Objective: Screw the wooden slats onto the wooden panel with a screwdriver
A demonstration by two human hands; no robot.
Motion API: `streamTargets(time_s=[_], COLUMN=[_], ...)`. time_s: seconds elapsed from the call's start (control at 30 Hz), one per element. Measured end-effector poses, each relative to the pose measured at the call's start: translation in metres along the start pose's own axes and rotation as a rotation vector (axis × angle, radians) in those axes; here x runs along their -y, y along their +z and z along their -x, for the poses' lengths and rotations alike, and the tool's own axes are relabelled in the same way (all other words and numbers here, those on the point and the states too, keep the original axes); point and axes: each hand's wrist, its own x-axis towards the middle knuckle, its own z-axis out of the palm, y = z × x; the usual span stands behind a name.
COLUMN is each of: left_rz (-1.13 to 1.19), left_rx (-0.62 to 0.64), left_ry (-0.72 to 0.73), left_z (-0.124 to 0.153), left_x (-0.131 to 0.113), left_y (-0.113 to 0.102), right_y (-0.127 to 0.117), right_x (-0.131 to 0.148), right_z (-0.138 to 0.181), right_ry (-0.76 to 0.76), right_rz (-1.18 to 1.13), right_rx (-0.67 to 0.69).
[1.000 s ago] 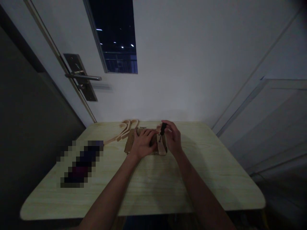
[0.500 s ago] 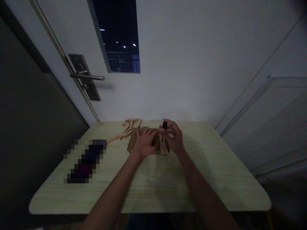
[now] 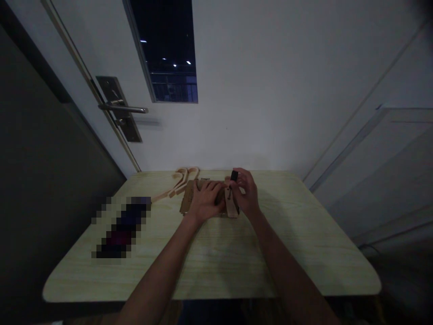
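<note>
My right hand [image 3: 246,192] is closed around the black handle of a screwdriver [image 3: 234,176]. Its thin dark shaft points down at a pale wooden piece [image 3: 231,205], where a small dark screw-like part shows; whether the two touch I cannot tell. Under my left hand [image 3: 204,201] is a brown cardboard piece [image 3: 186,205]; the hand lies flat there with spread fingers, the fingertips close to the wooden piece. That wooden piece rests along the right end of the cardboard. Both hands hide part of the cardboard.
Curved wooden hook-shaped pieces [image 3: 182,178] lie at the back left of the table [image 3: 216,262]. A small dark part [image 3: 205,179] is behind the cardboard. Front left lies a blurred-out dark object [image 3: 123,228]. A white door [image 3: 253,90] with a metal handle [image 3: 125,109] stands behind.
The screwdriver's handle has shifted slightly right and tilts a little more, with my right fingers turned around it. My left hand stays in place on the cardboard.
</note>
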Motion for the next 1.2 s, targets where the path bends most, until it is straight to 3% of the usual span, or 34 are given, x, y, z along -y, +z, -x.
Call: streamTargets(time_s=[0.2, 0.4, 0.5, 0.83, 1.07, 1.2], left_rz=[-0.008, 0.000, -0.005, -0.005, -0.007, -0.009], left_rx=[0.026, 0.019, 0.009, 0.010, -0.010, 0.002], left_ry=[-0.012, -0.002, 0.006, 0.000, 0.002, 0.005], left_z=[-0.0013, -0.0012, -0.0008, -0.0010, -0.0010, -0.0014], left_x=[-0.0007, -0.0006, 0.0007, 0.0016, 0.0023, 0.0026], left_y=[-0.0010, -0.0012, 0.0010, 0.0018, 0.0031, 0.0038], right_y=[-0.0010, -0.0031, -0.0003, 0.0000, 0.0008, 0.0009], right_x=[0.0012, 0.0045, 0.0018, 0.0025, 0.0057, 0.0059], right_z=[-0.0014, -0.0017, -0.0016, -0.0028, -0.0023, -0.0029], right_ry=[-0.016, 0.025, 0.092, 0.133, 0.113, 0.159], right_rz=[0.082, -0.151, -0.245, -0.118, -0.353, -0.354], right_rx=[0.012, 0.107, 0.093, 0.043, 0.168, 0.148])
